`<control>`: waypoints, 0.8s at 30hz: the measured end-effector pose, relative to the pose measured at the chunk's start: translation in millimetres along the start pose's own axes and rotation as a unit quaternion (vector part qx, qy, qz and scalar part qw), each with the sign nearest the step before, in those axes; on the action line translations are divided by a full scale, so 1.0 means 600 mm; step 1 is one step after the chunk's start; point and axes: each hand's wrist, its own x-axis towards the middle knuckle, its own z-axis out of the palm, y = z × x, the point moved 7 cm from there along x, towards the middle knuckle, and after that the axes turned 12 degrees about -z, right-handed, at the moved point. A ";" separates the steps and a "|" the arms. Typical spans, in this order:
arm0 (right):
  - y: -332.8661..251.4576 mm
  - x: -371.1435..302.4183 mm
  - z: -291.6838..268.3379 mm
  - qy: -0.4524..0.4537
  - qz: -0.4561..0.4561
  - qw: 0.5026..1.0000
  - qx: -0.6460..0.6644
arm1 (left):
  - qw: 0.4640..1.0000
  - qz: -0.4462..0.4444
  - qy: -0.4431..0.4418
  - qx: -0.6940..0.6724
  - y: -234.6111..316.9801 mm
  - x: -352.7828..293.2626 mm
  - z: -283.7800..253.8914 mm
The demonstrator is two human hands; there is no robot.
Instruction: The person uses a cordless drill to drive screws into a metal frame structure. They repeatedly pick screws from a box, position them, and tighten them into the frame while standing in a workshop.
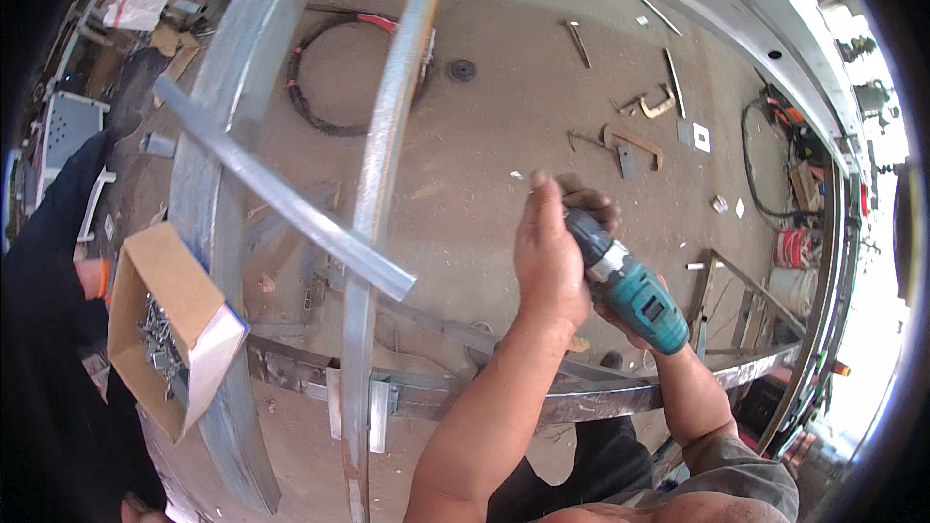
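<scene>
A teal and black cordless drill (641,305) slants up and to the left in front of me. My right hand (625,327) is closed round its grip, mostly hidden beneath the drill's body. My left hand (552,257) cups the black chuck at the front end, with its fingers curled over the far side and its thumb pointing up. Whether a bit or a screw sits inside that hand is hidden. Off to the left, an open cardboard box (174,266) holds many metal screws (160,344) and rests on a wide steel beam (218,169).
A loose metal bar (291,201) lies across the beam and a narrower steel tube (383,150). A curved crossbar (581,402) runs near me. Clamps (657,102), a coiled cable (295,73) and a disc (462,70) lie on the floor. Another person's dark-clothed leg (58,203) is at left.
</scene>
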 end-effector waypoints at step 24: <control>-0.046 0.025 -0.014 0.018 -0.019 1.000 0.017 | 1.000 -0.029 0.011 0.001 -0.018 0.023 0.019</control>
